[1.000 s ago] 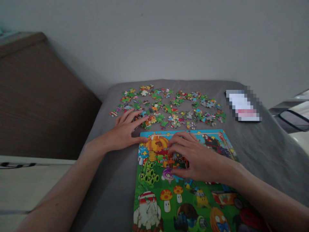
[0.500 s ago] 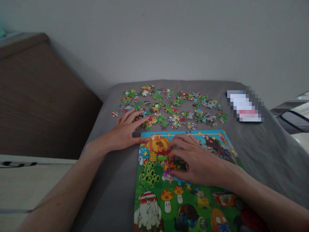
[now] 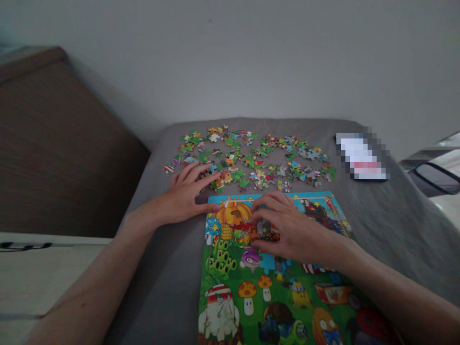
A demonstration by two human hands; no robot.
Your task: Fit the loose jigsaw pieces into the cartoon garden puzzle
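Note:
A colourful cartoon jigsaw puzzle [image 3: 241, 275] lies in its board with a blue top border. My right hand [image 3: 287, 225] is over its upper middle, fingers curled and thumb opposed around an orange-brown puzzle piece [image 3: 256, 233] at the picture surface; the palm hides part of the picture. My left hand [image 3: 189, 191] is spread, its thumb on the board's upper left corner by the orange pumpkin [image 3: 235, 213]. Its other fingertips reach into the loose puzzle pieces [image 3: 247, 160] beyond the board.
Grey cloth [image 3: 161, 273] covers the surface beneath everything. A phone [image 3: 361, 155], blurred out, rests at the back right. On the left stands a dark brown wooden panel [image 3: 64, 158]. A pale wall [image 3: 233, 62] rises behind, and a dark looped object [image 3: 436, 177] shows at far right.
My right hand has shifted slightly up the board, uncovering the purple figure and a light-blue patch below the thumb. My left hand stays in place. The view has moved slightly.

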